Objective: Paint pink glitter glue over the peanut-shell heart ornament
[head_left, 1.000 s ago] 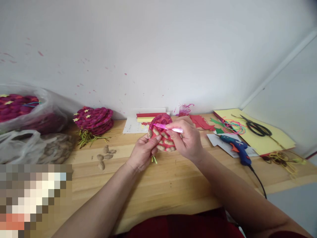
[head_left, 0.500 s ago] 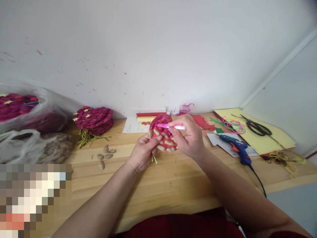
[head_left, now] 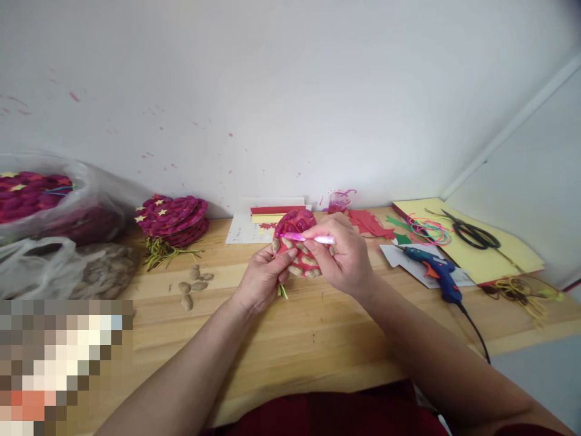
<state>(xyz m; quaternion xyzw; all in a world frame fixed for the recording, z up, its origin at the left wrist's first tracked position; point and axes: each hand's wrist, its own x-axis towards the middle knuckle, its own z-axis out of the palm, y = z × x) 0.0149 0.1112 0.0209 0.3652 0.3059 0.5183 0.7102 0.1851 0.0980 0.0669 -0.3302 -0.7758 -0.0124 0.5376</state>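
My left hand (head_left: 262,275) is closed on the lower left edge of a round red craft piece (head_left: 290,253) covered with peanuts. The peanuts on its upper part are painted magenta, while the lower ones keep their tan shells. Green string ends (head_left: 283,292) hang below it. Between the thumb and fingers of my right hand (head_left: 342,254) is a white paintbrush (head_left: 322,239), its pink-stained end resting against the left side of the piece, by the border of painted and plain peanuts. The right hand covers the piece's right edge.
Several loose peanuts (head_left: 186,287) lie at left, near stacked magenta peanut pieces (head_left: 175,218) and plastic bags (head_left: 97,212). A paint-stained cup (head_left: 338,201) stands behind my hands. At right are a glue gun (head_left: 431,266) with its cord, scissors (head_left: 476,235) and coloured paper (head_left: 370,223).
The brush and my right hand have shifted slightly down and to the left over the piece. My left hand holds the piece in the same spot.
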